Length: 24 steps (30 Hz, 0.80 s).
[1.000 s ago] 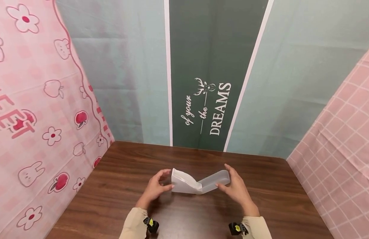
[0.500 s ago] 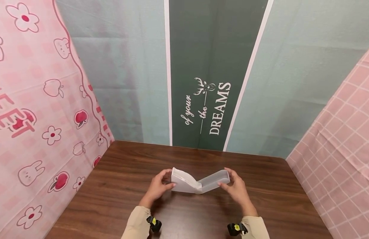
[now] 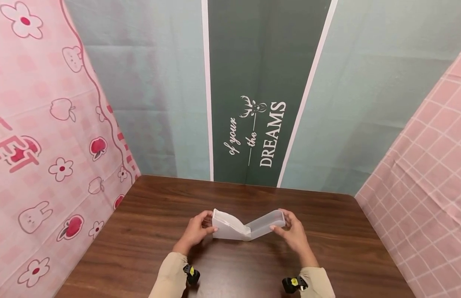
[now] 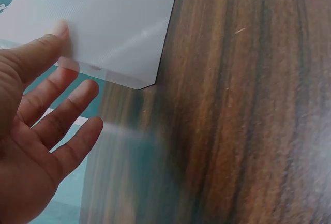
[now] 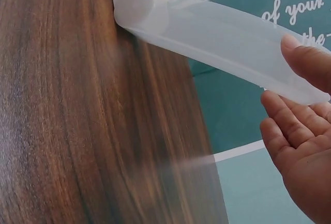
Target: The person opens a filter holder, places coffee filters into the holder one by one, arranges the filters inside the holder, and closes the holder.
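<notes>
A translucent white plastic box (image 3: 227, 233) stands on the wooden table with its hinged lid (image 3: 261, 227) swung out to the right, so the two halves form a wide V. The box half has a curved, sloping upper edge. My left hand (image 3: 196, 231) pinches its left end, thumb on the near face and fingers behind. In the left wrist view, the thumb lies flat on the box's face (image 4: 116, 22), with the lower fingers off it. My right hand (image 3: 294, 236) grips the lid's outer end. The right wrist view shows the lid (image 5: 222, 43) sloping up off the table toward the thumb.
The dark wooden table (image 3: 141, 256) carries the box near its middle. Behind it hangs a green and teal cloth (image 3: 237, 62) with white lettering. Pink patterned cloth (image 3: 66, 136) stands at the left, and pink checked cloth (image 3: 431, 165) at the right.
My right hand's fingers have drawn in around the lid's end, and my left hand has closed in on the box. The box and lid keep nearly the same pose; the head view has shifted slightly.
</notes>
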Tool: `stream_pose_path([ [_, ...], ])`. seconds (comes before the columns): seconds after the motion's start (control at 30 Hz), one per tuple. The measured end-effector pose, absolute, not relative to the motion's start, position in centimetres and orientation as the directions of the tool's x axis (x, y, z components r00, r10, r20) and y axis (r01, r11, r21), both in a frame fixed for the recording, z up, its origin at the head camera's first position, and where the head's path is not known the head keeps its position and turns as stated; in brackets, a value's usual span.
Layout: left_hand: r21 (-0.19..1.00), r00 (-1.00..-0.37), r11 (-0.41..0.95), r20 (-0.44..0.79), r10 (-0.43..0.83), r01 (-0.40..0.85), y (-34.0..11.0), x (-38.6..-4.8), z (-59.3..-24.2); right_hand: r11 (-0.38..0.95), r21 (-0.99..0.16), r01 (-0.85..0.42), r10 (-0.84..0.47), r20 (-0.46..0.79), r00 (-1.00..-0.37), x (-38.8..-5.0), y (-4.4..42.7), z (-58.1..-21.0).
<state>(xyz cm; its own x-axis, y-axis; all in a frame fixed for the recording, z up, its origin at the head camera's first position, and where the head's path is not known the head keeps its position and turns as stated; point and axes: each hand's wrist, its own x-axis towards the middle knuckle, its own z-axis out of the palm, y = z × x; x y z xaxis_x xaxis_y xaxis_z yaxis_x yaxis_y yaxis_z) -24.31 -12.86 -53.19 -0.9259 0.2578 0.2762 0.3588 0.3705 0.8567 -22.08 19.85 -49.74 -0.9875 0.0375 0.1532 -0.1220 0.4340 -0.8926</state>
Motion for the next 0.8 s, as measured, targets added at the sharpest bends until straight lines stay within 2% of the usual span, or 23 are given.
stream_pose_path([
  [0.33,0.849,-0.927,0.399,0.244,0.284,0.346,-12.6,-24.4,-53.2,0.374,-0.923,-0.088,0.041,0.112,-0.993,-21.9,20.2,-49.9],
  [0.8,0.845,-0.942,0.442,0.192,0.275,0.302,-13.1,-24.4,-52.8,0.174,-0.982,-0.076,-0.018,0.074,-0.997,-22.5,18.1,-49.9],
])
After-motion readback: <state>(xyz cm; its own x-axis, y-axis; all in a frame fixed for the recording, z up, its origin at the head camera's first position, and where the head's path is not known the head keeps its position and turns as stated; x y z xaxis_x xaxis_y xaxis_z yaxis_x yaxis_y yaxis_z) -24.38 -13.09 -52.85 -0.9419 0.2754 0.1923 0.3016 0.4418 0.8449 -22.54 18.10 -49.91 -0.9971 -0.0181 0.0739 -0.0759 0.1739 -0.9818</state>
